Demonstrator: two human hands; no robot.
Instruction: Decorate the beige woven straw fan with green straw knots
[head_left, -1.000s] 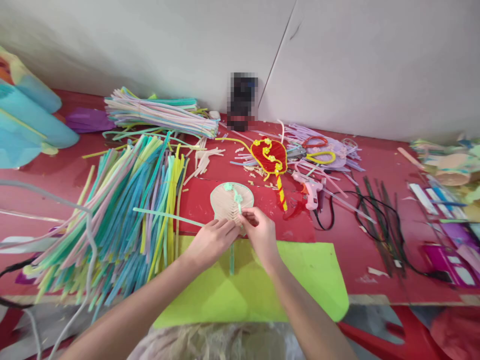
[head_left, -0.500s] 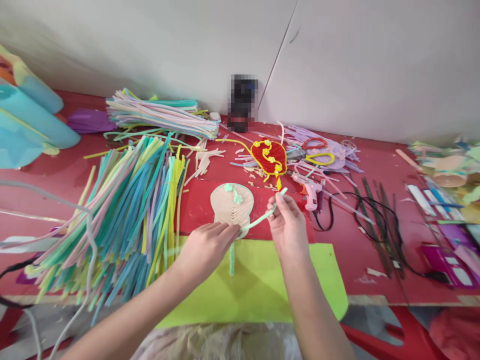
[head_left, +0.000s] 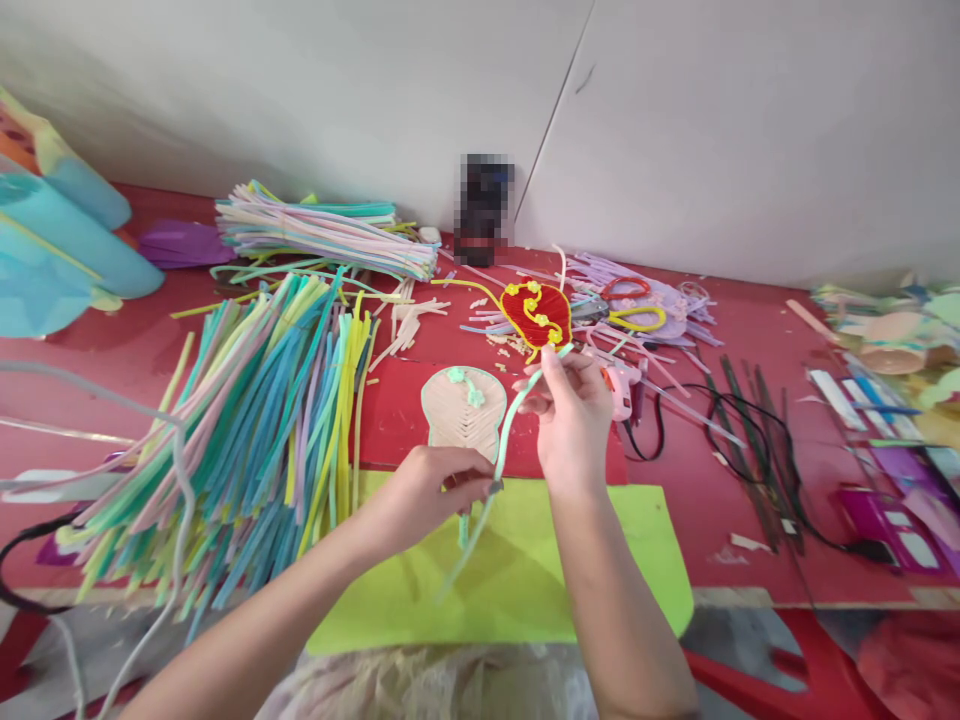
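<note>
A pale green pipe cleaner [head_left: 506,425] runs between my two hands, its lower tail hanging blurred over the lime green mat. My right hand [head_left: 571,420] pinches it close to its upper end. Lower down, my left hand [head_left: 442,492] grips it between thumb and fingers. Just beyond my left hand lies a beige fan-shaped piece [head_left: 457,415] with a mint edge, small mint flowers and a green stem; my left hand hides its lower part. Past my right hand rests a red fan-shaped piece [head_left: 536,315] with yellow edging and flowers.
A large heap of coloured pipe cleaners [head_left: 255,430] covers the left, with another bundle [head_left: 330,232] behind. Scissors [head_left: 637,318] and a pink glue gun [head_left: 621,388] lie to the right, near a black cable [head_left: 664,430]. The lime green mat [head_left: 630,570] spans the front edge.
My right hand has risen slightly with the pipe cleaner's upper end. The pipe cleaner now stands steeper, its tail swung clear below my left hand, whose fingers have lifted from the beige piece.
</note>
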